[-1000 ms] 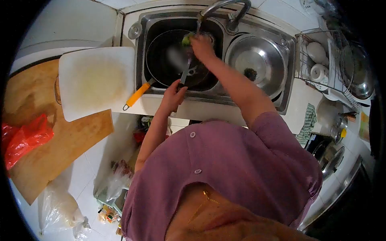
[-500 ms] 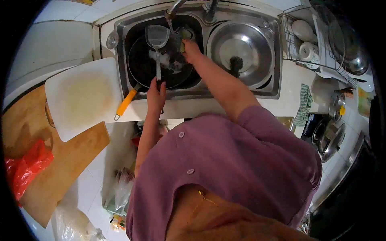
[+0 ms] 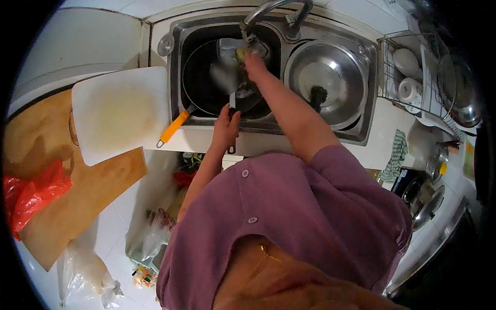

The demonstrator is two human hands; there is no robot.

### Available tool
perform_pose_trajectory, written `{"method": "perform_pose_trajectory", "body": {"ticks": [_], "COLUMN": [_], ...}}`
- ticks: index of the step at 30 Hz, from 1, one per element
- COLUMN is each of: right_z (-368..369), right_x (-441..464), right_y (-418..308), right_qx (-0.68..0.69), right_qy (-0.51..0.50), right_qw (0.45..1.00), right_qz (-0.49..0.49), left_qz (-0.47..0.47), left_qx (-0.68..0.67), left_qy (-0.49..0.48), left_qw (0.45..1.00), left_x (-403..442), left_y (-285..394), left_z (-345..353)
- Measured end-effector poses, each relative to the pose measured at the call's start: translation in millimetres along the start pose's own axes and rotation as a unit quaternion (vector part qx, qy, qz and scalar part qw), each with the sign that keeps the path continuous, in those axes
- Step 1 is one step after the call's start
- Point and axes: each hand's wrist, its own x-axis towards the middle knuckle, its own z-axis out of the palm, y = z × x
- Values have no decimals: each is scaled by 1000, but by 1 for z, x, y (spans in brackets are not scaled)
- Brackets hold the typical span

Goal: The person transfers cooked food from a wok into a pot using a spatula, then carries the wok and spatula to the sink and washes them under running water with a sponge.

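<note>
My left hand [image 3: 226, 129] is closed round the black handle of a metal spatula [image 3: 232, 99]. The spatula reaches up over a dark wok [image 3: 199, 77], and its upper part is blurred. Fingers of my right hand [image 3: 254, 67] are closed on a yellow-green sponge [image 3: 240, 55], beside the spatula's far end and under the faucet [image 3: 253, 20]. The wok lies in the left sink basin [image 3: 178, 39], its orange handle [image 3: 174, 128] resting over the front rim. Wet patches glint inside the wok.
A round metal bowl [image 3: 299, 67] with a dark scouring pad [image 3: 318, 95] sits in the right basin. A white cutting board [image 3: 121, 113] lies left of the sink. At right stands a wire dish rack [image 3: 385, 67] with white dishes. A red plastic bag [image 3: 39, 194] is at far left.
The view has shifted, so the sink appears further right. The spatula has moved across the wok, its far end now nearer the sponge and faucet. Both hands keep their holds.
</note>
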Motion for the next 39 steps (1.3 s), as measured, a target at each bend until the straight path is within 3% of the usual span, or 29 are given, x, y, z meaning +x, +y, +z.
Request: {"method": "perform_pose_trajectory", "body": {"ticks": [2,4,8,10,11,13,14,16,17,18,20,21,22,24,26,27,30,31,32,34,36,39], "right_z": [-1,-18,-24,-13,-8,4,0,-16,-25,-28,-32,-28,-22,-11,-11,-10,-17,-20,-21,-18,-15,-14], "right_x": [19,22,-2,-6,-5,-6,-10,-43,-46,-39,-17,-37,-51,-68,-62,-44,11,-2,-17,-26,-15,-11], "right_y": [-4,-25,-58,-49,-34,-6,-3,-19,-39,-36,-30,-54,-48,-27,-15,-11,-3,-29,-51,-62,-59,-62], "right_qx": [-24,-348,-375,-448,-449,-544,-544,-473,-607,-607,-555,-542,-542,-573,-528,-404,-210,-36,139,134,132,106], "right_qy": [30,11,-16,-96,-96,-151,-149,-230,-227,-228,-10,-67,-66,-95,-106,-116,-141,-158,-167,-149,-229,-239], "right_qw": [999,925,907,781,780,581,581,671,561,561,690,747,747,647,669,814,955,987,968,973,960,964], "right_qz": [-1,-156,-191,-425,-426,-587,-587,-523,-515,-514,-465,-379,-380,-494,-513,-402,-158,-18,125,112,92,49], "left_qz": [-14,-27,-60,-52,-41,-45,-52,-48,-47,-47,-22,-20,-25,-29,-26,-16,2,4,2,0,-22,-32], "left_qx": [-111,-140,-172,-167,-159,-155,-152,-134,-116,-116,-154,-153,-139,-125,-144,-128,-108,-109,-115,-123,-177,-163], "left_qy": [-27,-43,-77,-94,-110,-102,-95,-95,-94,-93,-69,-69,-49,-27,12,25,46,48,35,23,-22,-19], "left_qw": [993,989,980,980,980,982,982,985,988,988,985,986,989,991,989,991,993,993,993,992,984,986], "left_x": [-5,-12,-12,-8,-5,4,7,2,0,-1,-1,2,6,11,10,6,5,5,4,3,4,6], "left_y": [6,12,9,20,24,21,19,9,6,5,5,4,3,5,7,9,5,5,4,1,-4,-9], "left_z": [-3,-9,-18,-19,-19,-21,-22,-25,-25,-25,-22,-22,-23,-29,-39,-41,-48,-50,-51,-52,-51,-47]}}
